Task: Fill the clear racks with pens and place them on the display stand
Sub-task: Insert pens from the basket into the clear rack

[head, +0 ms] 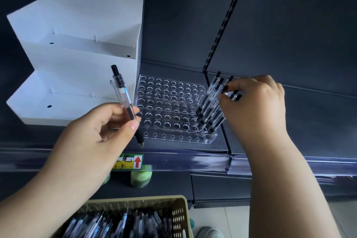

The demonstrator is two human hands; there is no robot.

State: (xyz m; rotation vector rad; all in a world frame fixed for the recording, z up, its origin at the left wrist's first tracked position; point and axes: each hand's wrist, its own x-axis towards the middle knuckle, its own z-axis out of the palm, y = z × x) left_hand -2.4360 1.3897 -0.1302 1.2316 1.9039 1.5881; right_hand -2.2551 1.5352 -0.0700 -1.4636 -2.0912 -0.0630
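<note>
A clear rack (170, 106) full of round holes sits on the dark shelf beside the white stepped display stand (81, 60). Several black pens (209, 108) stand in the holes at the rack's right end. My right hand (255, 106) pinches the tops of those pens with curled fingers. My left hand (100, 127) holds one clear-barrelled black pen (125, 100) upright, just left of the rack, between thumb and fingers. Most of the rack's holes have nothing in them.
A yellowish perforated basket (179, 214) filled with several pens sits below, at the bottom middle. The shelf's front rail (193, 160) carries a yellow price label (129, 162). A slotted shelf upright (224, 25) rises behind the rack. Green bottles (141, 177) stand under the shelf.
</note>
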